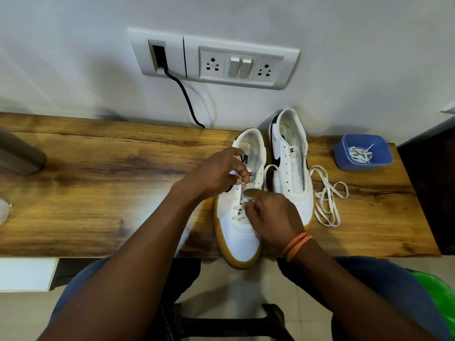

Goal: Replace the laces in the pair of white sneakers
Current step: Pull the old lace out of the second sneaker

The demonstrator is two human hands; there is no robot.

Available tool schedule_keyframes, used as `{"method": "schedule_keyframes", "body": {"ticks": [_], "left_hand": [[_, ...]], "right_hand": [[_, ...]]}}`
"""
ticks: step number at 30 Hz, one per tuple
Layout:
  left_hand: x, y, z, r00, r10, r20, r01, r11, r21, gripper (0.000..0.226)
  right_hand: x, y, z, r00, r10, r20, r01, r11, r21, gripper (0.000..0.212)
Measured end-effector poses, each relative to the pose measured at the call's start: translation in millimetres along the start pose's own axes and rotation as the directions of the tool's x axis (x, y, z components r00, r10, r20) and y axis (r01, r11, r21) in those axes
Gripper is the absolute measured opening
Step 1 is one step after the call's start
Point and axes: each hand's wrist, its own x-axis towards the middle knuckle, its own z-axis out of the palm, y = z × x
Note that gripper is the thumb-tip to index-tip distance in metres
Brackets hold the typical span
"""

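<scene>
We see both sneakers on the desk, toes toward us, heels toward the wall. Our left hand pinches the near sneaker's lace; right hand fingers rest loosely curled. "NIKE" shows inside the far sneaker.

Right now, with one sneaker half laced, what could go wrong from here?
1. The near sneaker has its toe hanging over the table edge; a hard tug by the hands, left and right, might drag it off.
2. The loose lace lies tangled beside the far sneaker; it could knot when picked up.
3. More laces sit in the blue tub; old and new may get mixed up.
</scene>
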Motion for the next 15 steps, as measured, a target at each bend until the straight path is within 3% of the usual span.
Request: {"method": "schedule_keyframes", "body": {"ticks": [3, 7, 11, 13, 15], "left_hand": [[-1.2, 1.2, -2.2, 1.0, 0.008, 0.0, -0.008, 1.0, -0.002, 0.024], [-1.3, 0.3, -2.5, 1.0, 0.01, 0.0, -0.01, 1.0, 0.004, 0.024], [-1.4, -3.1, -4.1, 1.0, 0.016, 0.003, -0.016, 1.0, -0.007, 0.021], [-1.9, -3.8, -6.1, 1.0, 0.01, 0.008, -0.01, 1.0, -0.013, 0.023], [-1.9, -4.7, -7.6, 1.0, 0.005, 0.009, -0.004, 1.0, -0.027, 0.023]], "right_hand": [[0.7, -5.2, 10.5, 0.997, 0.027, 0.067, -0.028, 1.0, 0.007, 0.026], [3.7, -1.2, 8.9, 0.984, 0.175, 0.029, -0.177, 0.946, 0.271, 0.007], [-1.7, -5.6, 4.4, 0.95, 0.306, 0.068, -0.304, 0.846, 0.438, 0.013], [-5.3, -4.6, 2.2, 0.868, 0.465, 0.171, -0.465, 0.646, 0.606, 0.017], [-11.2, 0.0, -2.7, 0.749, 0.575, 0.329, -0.571, 0.307, 0.762, 0.017]]}}
